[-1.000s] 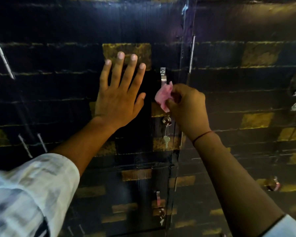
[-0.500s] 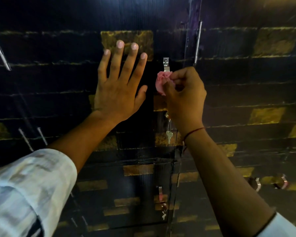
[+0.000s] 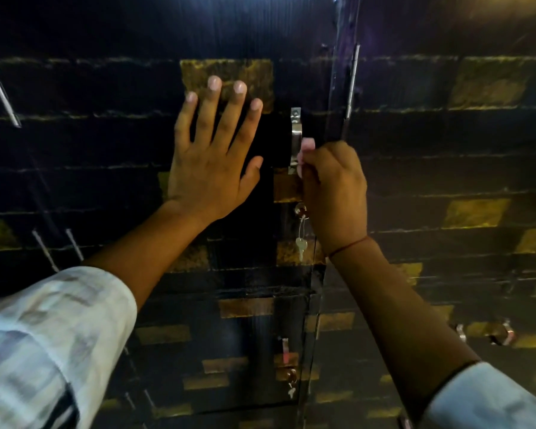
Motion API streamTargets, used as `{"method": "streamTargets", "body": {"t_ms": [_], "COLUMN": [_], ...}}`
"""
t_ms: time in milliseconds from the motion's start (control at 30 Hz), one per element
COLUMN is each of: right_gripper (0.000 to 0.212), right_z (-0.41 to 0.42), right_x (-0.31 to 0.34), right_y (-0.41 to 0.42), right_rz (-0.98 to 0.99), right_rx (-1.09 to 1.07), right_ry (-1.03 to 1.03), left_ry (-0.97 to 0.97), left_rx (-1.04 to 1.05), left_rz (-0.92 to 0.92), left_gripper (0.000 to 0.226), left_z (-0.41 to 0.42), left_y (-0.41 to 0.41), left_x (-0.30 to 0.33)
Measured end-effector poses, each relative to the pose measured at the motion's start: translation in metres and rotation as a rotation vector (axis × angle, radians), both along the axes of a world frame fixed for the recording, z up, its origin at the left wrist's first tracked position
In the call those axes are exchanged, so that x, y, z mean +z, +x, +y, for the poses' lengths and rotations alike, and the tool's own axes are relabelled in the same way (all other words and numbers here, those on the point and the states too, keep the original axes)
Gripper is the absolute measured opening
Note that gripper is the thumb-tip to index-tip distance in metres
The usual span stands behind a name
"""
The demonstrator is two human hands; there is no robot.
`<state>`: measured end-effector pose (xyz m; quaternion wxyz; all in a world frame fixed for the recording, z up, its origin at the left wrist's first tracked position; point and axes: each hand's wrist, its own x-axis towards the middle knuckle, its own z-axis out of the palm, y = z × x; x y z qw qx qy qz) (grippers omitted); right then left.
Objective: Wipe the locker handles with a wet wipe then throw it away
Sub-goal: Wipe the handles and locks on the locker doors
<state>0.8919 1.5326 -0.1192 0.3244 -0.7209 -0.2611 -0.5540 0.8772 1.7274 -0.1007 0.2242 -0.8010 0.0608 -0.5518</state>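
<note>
Nearest the camera, two pale sleeves (image 3: 44, 342) lead up bare forearms to the dark locker door (image 3: 136, 187). The left hand (image 3: 212, 162) lies flat on that door, fingers straight and spread wide, just left of the metal handle (image 3: 295, 134). The right hand (image 3: 334, 190) is curled round the pink wet wipe (image 3: 307, 145), pressing it against the handle's lower part, while a key (image 3: 300, 246) hangs from the lock (image 3: 300, 209) below.
</note>
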Motion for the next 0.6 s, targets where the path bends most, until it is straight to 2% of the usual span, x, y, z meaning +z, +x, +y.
{"method": "streamTargets", "body": {"t_ms": [167, 367, 500, 600], "right_gripper": [0.02, 0.009, 0.006, 0.007], "right_z": [-0.01, -0.002, -0.007, -0.004], "right_x": [-0.004, 0.032, 0.018, 0.026], "right_y": [-0.004, 0.007, 0.003, 0.005], "right_rz": [0.047, 0.008, 0.071, 0.122], "right_rx": [0.005, 0.043, 0.054, 0.077], "right_ry": [-0.089, 0.003, -0.052, 0.03], "left_ry": [0.004, -0.01, -0.009, 0.001], "left_rx": [-0.003, -0.009, -0.003, -0.006], "left_rz": [-0.01, 0.007, 0.003, 0.0], "left_gripper": [0.071, 0.072, 0.07, 0.07], "left_z": [0.0, -0.001, 0.0, -0.002], "left_y": [0.0, 0.0, -0.002, -0.001], "left_x": [0.001, 0.001, 0.0, 0.001]}}
